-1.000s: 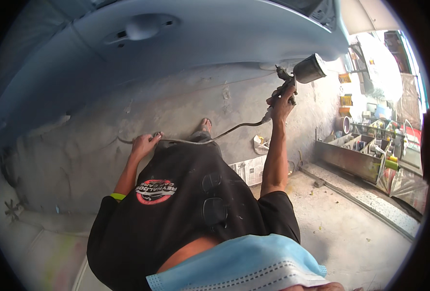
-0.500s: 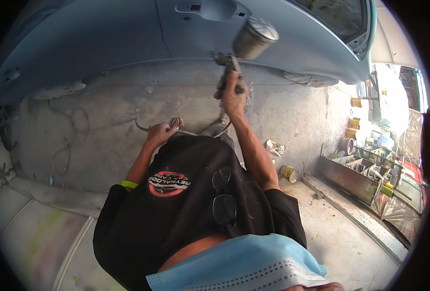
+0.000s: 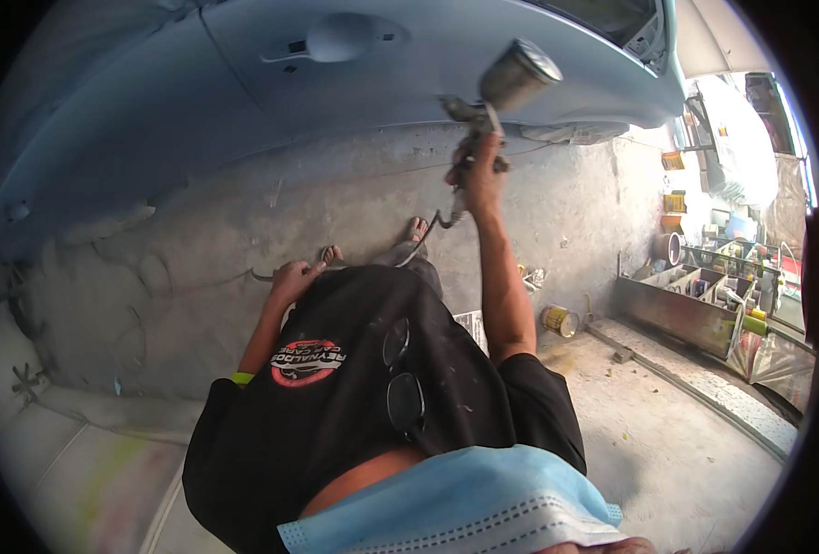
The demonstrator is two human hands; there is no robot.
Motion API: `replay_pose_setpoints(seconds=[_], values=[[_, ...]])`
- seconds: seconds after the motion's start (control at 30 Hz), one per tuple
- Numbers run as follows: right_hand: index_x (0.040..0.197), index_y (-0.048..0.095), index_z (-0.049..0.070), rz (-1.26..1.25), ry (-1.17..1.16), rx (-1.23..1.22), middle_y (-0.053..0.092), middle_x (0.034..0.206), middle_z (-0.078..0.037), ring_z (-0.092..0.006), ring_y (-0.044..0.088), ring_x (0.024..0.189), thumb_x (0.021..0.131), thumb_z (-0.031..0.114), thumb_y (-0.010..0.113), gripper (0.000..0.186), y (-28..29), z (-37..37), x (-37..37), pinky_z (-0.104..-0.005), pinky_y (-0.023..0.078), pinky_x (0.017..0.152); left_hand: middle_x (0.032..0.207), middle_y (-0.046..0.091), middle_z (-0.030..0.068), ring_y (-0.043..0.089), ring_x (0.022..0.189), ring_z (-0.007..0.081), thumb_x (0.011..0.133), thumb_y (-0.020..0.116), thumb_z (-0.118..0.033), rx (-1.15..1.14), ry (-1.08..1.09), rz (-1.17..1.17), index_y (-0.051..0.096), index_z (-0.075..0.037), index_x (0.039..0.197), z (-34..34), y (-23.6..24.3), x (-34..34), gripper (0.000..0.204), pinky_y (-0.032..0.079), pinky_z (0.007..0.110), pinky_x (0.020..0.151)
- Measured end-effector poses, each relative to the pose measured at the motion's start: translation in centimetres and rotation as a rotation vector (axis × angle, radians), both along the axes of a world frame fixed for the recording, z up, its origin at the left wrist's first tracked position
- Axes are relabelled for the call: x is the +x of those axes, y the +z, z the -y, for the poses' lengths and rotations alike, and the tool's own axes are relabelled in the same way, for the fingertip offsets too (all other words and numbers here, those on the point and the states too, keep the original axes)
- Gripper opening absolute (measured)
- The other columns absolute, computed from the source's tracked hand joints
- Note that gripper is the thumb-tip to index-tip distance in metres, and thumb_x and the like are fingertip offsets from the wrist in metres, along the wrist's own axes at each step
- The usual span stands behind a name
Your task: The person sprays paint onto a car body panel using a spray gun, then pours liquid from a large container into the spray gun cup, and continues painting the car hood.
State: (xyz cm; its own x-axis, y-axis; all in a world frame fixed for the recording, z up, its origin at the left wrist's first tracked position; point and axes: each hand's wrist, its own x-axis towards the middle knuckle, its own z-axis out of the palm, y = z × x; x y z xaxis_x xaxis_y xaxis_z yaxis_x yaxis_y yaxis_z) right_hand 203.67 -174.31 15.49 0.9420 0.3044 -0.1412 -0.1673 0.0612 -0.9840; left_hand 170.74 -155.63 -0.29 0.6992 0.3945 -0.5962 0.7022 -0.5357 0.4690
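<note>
My right hand [image 3: 481, 180] grips a metal spray gun [image 3: 478, 138] with a cylindrical silver cup [image 3: 518, 76] on top, held out before the pale blue-grey car body [image 3: 197, 120], below its recessed door handle [image 3: 340, 39]. A dark hose [image 3: 437, 222] runs from the gun's lower end across my legs. My left hand [image 3: 294, 279], low at my waist, has its fingers closed on that hose.
A concrete floor [image 3: 197, 240] lies beneath me, with my sandalled feet on it. A tin can [image 3: 559, 320] lies near a newspaper [image 3: 467, 328]. At right are a metal bin of supplies [image 3: 668, 309], orange containers [image 3: 673, 201] and plastic sheeting [image 3: 788, 185].
The spray gun in my right hand swung left and up along the car body, then came a little back to the right. My left hand stayed low on the hose.
</note>
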Motion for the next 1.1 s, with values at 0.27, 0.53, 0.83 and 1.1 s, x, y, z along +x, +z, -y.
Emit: replay_pose_setpoints(seconds=[0.27, 0.53, 0.83, 1.1], values=[[0.088, 0.057, 0.003, 0.073, -0.291, -0.047, 0.054, 0.063, -0.006, -0.0159, 0.054, 0.042, 0.095, 0.061, 0.044, 0.060, 1.3, 13.7, 14.8, -0.0284, 0.045, 0.038, 0.078, 0.064, 0.0222, 0.063, 0.078, 0.0392, 0.086, 0.054, -0.063, 0.030, -0.063, 0.064, 0.064, -0.001, 0.076, 2.9, 2.4, 9.0, 0.064, 0.047, 0.046, 0.071], [0.085, 0.054, 0.006, 0.187, -0.469, -0.116, 0.052, 0.061, -0.005, -0.0150, 0.051, 0.039, 0.095, 0.060, 0.046, 0.055, 1.8, 26.5, 29.5, -0.0281, 0.047, 0.035, 0.075, 0.063, 0.0228, 0.061, 0.074, 0.0398, 0.086, 0.056, -0.060, -0.016, -0.026, 0.049, 0.064, 0.000, 0.076, 6.1, 4.9, 15.6, 0.062, 0.045, 0.045, 0.067], [0.099, 0.063, 0.001, 0.422, -0.794, -0.343, 0.051, 0.066, -0.006, -0.0201, 0.053, 0.042, 0.097, 0.056, 0.045, 0.058, 6.8, 30.4, 34.9, -0.0295, 0.050, 0.038, 0.076, 0.062, 0.0250, 0.061, 0.076, 0.0420, 0.087, 0.054, -0.061, -0.012, 0.019, 0.061, 0.064, 0.002, 0.077, 7.0, 1.6, 15.2, 0.064, 0.045, 0.047, 0.069], [0.085, 0.055, 0.003, 0.204, -0.380, -0.312, 0.053, 0.062, -0.005, -0.0158, 0.053, 0.040, 0.096, 0.055, 0.049, 0.053, 11.1, 21.8, 21.3, -0.0273, 0.042, 0.036, 0.078, 0.062, 0.0254, 0.062, 0.077, 0.0418, 0.087, 0.054, -0.062, -0.043, -0.028, 0.078, 0.063, 0.001, 0.075, 5.1, 0.0, 13.2, 0.065, 0.045, 0.047, 0.069]])
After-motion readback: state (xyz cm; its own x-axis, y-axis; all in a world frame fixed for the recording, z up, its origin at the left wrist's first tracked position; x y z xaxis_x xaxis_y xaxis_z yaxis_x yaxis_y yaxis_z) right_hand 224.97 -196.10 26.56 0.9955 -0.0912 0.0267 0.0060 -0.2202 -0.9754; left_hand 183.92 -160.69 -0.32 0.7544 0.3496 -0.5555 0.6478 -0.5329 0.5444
